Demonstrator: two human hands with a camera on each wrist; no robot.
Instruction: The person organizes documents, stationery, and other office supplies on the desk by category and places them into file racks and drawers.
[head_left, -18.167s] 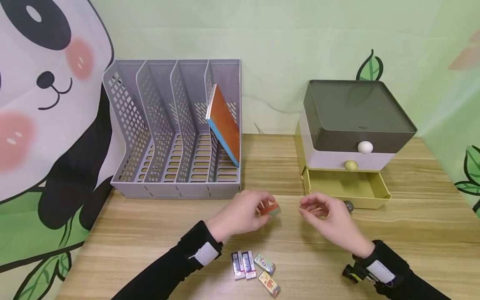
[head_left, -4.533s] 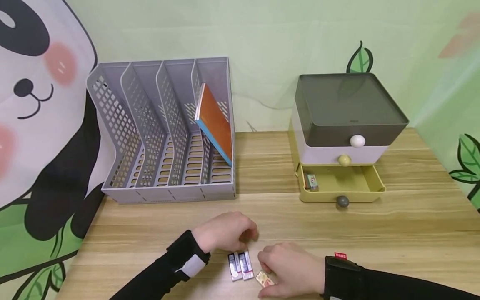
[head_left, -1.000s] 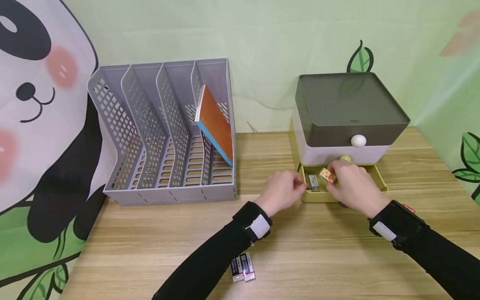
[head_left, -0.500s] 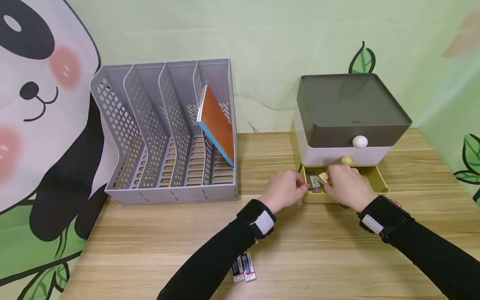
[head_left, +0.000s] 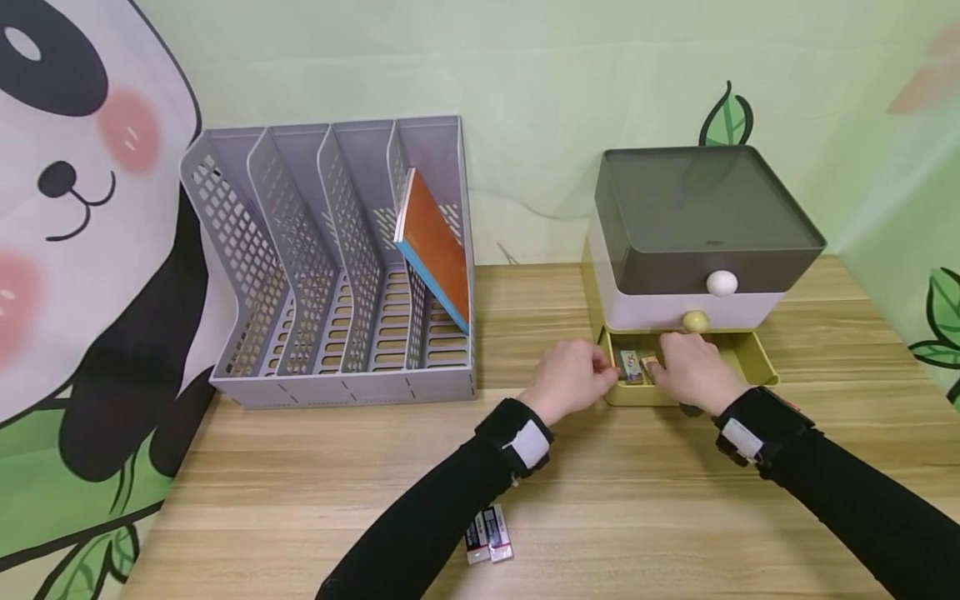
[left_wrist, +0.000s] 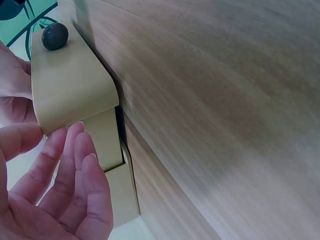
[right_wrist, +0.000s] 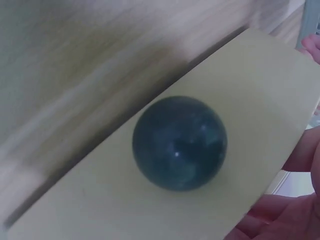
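Note:
My left hand is at the left front corner of the pulled-out yellow drawer. In the left wrist view its thumb and fingertips pinch the drawer's edge. Inside the drawer, my right hand pinches a small cream eraser with a patterned sleeve, mostly covered by the fingers. A greenish patterned eraser lies just left of it, against the drawer's left part. The right wrist view shows the drawer's dark round knob below the right hand; the eraser is hidden there.
Above the drawer sit a white drawer and a dark grey top drawer, both pushed in. Two wrapped erasers lie on the table by the left sleeve. A grey file rack holds an orange notebook.
Over the last second the right hand has lowered the cream eraser into the drawer, beside the greenish one. Earlier, that eraser lay on the table. The left hand has barely moved since a second ago.

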